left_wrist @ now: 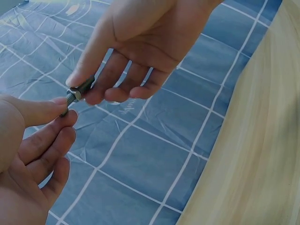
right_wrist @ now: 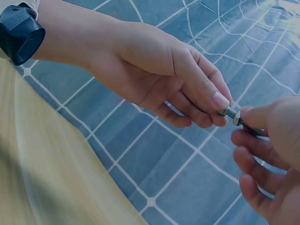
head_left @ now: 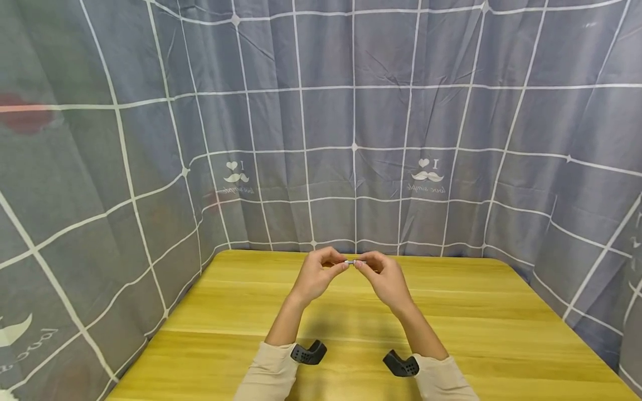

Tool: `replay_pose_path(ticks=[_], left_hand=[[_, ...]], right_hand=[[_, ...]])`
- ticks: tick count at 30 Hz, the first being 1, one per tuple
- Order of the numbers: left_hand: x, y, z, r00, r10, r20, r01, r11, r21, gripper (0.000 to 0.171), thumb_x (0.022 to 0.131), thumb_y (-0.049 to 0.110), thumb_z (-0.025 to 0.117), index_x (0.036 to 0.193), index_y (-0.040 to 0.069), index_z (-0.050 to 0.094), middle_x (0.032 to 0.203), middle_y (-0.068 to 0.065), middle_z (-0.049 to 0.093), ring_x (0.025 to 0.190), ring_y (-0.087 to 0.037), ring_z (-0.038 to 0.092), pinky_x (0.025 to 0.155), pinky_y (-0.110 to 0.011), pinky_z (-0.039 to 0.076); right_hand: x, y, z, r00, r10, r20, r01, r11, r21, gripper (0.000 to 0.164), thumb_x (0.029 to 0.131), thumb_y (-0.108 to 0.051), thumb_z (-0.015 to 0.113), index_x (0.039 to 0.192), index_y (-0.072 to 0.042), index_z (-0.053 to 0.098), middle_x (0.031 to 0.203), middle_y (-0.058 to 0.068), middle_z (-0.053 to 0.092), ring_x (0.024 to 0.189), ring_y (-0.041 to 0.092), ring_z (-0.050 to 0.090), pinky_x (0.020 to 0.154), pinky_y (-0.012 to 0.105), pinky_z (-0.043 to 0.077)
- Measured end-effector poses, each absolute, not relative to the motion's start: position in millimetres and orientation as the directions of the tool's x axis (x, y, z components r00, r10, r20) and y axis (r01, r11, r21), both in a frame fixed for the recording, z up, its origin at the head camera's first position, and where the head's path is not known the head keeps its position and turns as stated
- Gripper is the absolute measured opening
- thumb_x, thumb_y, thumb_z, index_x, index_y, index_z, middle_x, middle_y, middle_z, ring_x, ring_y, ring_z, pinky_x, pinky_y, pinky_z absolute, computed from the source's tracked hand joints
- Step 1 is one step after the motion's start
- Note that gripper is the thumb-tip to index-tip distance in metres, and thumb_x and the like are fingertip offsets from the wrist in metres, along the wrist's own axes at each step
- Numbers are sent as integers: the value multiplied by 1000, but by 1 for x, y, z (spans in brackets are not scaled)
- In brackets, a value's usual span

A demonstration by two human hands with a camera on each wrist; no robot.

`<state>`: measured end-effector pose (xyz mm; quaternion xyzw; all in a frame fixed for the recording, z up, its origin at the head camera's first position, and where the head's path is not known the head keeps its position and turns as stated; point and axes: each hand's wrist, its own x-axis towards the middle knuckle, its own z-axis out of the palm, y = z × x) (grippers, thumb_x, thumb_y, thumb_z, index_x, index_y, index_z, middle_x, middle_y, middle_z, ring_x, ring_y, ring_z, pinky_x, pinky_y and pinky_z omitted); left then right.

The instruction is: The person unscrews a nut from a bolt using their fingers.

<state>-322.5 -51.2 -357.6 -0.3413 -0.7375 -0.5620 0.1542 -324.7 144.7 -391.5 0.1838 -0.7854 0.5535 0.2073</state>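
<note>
In the head view both hands meet over the far part of the table, a small metal bolt (head_left: 350, 262) between them. My left hand (head_left: 315, 274) pinches one end of the bolt with thumb and forefinger; its thread (left_wrist: 70, 98) shows beyond those fingertips in the left wrist view. A silvery hex nut (right_wrist: 236, 118) sits around the shank. From the other side my right hand (head_left: 386, 278) pinches at the nut with thumb and forefinger, and the bolt's dark far part (left_wrist: 86, 85) runs between these fingers. The other fingers of both hands are loosely bent.
Beneath the hands is a yellow wood-grain table (head_left: 225, 312) with rounded far corners. A grey curtain (head_left: 326, 122) with white grid lines hangs behind it and along both sides. Black wrist devices (head_left: 308, 353) sit at the cuffs of both beige sleeves (head_left: 268, 370).
</note>
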Motion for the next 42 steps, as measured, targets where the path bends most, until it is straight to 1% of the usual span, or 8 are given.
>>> replay_pose_path(ticks=[9, 15, 19, 23, 27, 31, 37, 42], left_hand=[[-324, -49, -355, -715, 335, 613, 679, 125, 724, 6, 95, -5, 71, 96, -11, 70, 96, -21, 72, 89, -37, 67, 85, -55, 53], [-325, -47, -352, -700, 340, 629, 696, 128, 706, 6, 95, -5, 70, 96, -11, 69, 96, -22, 72, 90, -39, 67, 85, -56, 53], [-324, -47, -351, -711, 341, 615, 685, 136, 716, 5, 95, -6, 70, 96, -11, 70, 96, -21, 72, 90, -38, 66, 85, -55, 53], [-324, -48, -352, -720, 337, 607, 676, 142, 723, 4, 95, -7, 69, 96, -10, 70, 96, -20, 72, 90, -37, 66, 85, -54, 53], [-324, -49, -354, -718, 333, 611, 678, 139, 722, 5, 95, -7, 70, 96, -11, 69, 96, -21, 72, 90, -39, 66, 85, -56, 53], [-324, -50, -356, -724, 331, 606, 673, 144, 725, 5, 95, -7, 70, 97, -12, 69, 97, -21, 72, 91, -39, 66, 86, -55, 53], [-324, -50, -358, -730, 323, 603, 668, 149, 729, 3, 94, -7, 70, 96, -10, 70, 97, -19, 72, 91, -37, 67, 86, -51, 54], [-324, -48, -357, -719, 327, 614, 680, 144, 719, 4, 94, -6, 70, 96, -10, 70, 97, -19, 72, 91, -37, 67, 87, -54, 53]], right_hand=[[-324, 147, -388, -863, -78, 500, -495, 333, -803, 29, 100, -20, 73, 125, -6, 70, 116, 8, 71, 103, 25, 67, 90, 48, 53], [-325, 146, -387, -845, -97, 526, -527, 317, -789, 18, 103, -15, 68, 117, -4, 72, 108, 9, 72, 99, 27, 68, 84, 42, 54], [-326, 146, -386, -823, -114, 557, -563, 288, -774, 25, 98, -7, 73, 122, -3, 67, 120, 13, 68, 106, 30, 66, 86, 43, 54], [-325, 145, -387, -836, -97, 540, -542, 297, -786, 33, 100, -15, 72, 130, -7, 64, 128, 12, 64, 109, 30, 64, 88, 45, 52], [-326, 144, -390, -841, -79, 535, -530, 324, -784, 22, 104, -21, 67, 120, -7, 70, 113, 8, 70, 100, 26, 66, 85, 44, 52], [-326, 144, -390, -825, -101, 557, -556, 329, -764, 12, 103, -13, 67, 112, -6, 70, 108, 7, 70, 98, 26, 65, 82, 43, 52], [-324, 144, -390, -844, -113, 524, -530, 320, -785, 37, 100, -14, 72, 135, -9, 61, 131, 11, 63, 116, 31, 60, 93, 51, 50], [-324, 146, -389, -852, -91, 515, -512, 353, -784, 24, 104, -22, 67, 122, -7, 70, 112, 6, 71, 102, 25, 65, 87, 48, 51]])
